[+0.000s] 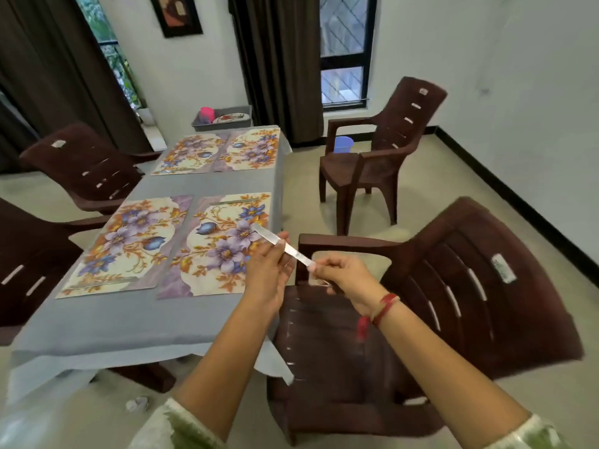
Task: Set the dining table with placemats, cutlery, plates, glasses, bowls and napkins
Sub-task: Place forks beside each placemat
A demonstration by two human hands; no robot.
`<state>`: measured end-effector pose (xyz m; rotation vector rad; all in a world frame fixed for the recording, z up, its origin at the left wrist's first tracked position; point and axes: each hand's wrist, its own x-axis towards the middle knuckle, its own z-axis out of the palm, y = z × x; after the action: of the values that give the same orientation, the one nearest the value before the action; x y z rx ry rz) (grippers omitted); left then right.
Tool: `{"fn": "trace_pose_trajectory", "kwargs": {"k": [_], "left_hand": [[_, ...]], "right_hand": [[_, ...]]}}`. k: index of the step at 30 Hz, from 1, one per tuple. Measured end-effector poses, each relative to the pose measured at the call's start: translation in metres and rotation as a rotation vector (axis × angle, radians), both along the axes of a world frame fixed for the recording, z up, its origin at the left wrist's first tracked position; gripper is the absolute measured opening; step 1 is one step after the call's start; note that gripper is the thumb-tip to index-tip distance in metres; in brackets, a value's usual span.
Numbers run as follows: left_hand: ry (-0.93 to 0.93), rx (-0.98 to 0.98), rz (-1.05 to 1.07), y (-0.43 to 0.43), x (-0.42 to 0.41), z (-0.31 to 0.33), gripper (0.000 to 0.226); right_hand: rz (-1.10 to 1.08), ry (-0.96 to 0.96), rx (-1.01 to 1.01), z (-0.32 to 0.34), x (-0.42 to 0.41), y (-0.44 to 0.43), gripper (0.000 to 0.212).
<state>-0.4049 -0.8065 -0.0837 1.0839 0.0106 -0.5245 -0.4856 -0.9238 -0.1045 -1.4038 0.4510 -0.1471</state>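
Four placemats (129, 241) are down on the bench (129, 322). Left hand (269, 270) and right hand (343, 277) pinch one knife (281, 246) between them — blade over the near right mat (214, 251). Best lay it flat, parallel to that mat's outer edge — not overhanging the bench.

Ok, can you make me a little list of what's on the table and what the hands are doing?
table: grey cloth, four flowery mats
knife: held up by the near right mat
left hand: pinches the blade
right hand: pinches the handle
bin: at the table's far end, holds a pink cup and a plate
chairs: brown, four in view
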Motion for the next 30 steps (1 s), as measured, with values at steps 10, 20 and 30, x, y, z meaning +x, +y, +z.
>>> {"fn": "trace_pose_trajectory", "kwargs": {"k": [10, 20, 30], "left_hand": [[0.073, -0.019, -0.080, -0.051, -0.148, -0.001, 0.017], [0.021, -0.091, -0.064, -0.253, -0.211, 0.020, 0.014], [0.050, -0.077, 0.043, -0.399, -0.209, 0.020, 0.007]], "right_hand": [[-0.421, -0.196, 0.161, 0.033, -0.171, -0.078, 0.020], [-0.555, -0.316, 0.332, 0.056, -0.226, -0.253, 0.017], [-0.219, -0.281, 0.368, 0.051, -0.193, -0.407, 0.016]]}}
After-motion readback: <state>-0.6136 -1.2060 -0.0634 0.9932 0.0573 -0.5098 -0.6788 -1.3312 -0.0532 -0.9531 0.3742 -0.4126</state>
